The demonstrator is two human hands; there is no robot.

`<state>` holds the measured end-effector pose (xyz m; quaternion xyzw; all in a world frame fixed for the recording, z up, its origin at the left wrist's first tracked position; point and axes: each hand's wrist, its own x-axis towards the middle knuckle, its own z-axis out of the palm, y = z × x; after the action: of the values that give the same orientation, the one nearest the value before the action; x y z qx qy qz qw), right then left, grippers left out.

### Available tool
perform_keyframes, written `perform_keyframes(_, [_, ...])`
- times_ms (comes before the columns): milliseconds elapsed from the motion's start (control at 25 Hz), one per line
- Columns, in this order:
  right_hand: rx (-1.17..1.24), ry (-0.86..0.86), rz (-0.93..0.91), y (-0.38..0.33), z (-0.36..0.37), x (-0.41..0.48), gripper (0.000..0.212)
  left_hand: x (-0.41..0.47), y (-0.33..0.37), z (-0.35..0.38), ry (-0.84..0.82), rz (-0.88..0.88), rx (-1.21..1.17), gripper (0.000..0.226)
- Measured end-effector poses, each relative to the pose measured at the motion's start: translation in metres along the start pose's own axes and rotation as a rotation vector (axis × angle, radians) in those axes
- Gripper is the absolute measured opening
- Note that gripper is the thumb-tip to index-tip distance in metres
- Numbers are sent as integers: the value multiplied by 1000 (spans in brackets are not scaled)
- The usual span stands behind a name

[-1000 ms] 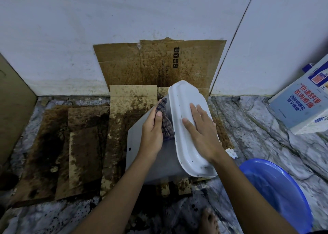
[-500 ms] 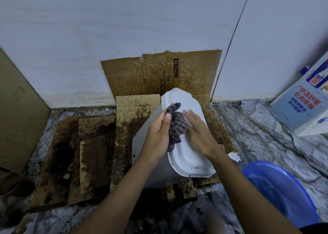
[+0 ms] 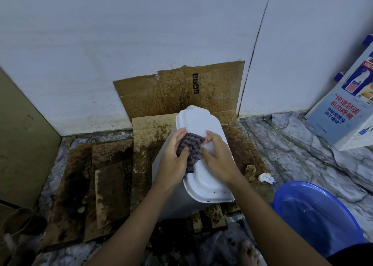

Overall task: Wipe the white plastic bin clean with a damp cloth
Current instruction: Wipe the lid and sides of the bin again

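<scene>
Over the bin (image 3: 203, 187), left hand (image 3: 173, 162) and right hand (image 3: 219, 160) clutch the cloth (image 3: 190, 147).

You see a white bin (image 3: 203, 183), dark specks on its near rim. Cloth (image 3: 189, 147): navy-brown check. Blue basin (image 3: 314, 217) at 4 o'clock. Brown cardboard (image 3: 177, 96), dark-speckled, at 12. Grey-veined marble floor (image 3: 302, 148).
</scene>
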<state>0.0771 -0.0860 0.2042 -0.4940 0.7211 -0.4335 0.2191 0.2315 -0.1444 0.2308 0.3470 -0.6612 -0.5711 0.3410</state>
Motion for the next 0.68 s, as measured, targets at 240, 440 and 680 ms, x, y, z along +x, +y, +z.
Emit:
perform_keyframes(240, [-116, -144, -113, -2, -5, 6, 41, -5, -2, -19, 80, 68, 264, 31])
perform_keyframes(440, [-340, -226, -144, -7, -5, 3, 47, -8, 7, -38, 269, 81, 306, 26])
perform_keyframes(680, [-446, -147, -153, -16, 16, -8, 45, -20, 28, -47, 290, 201, 190, 33])
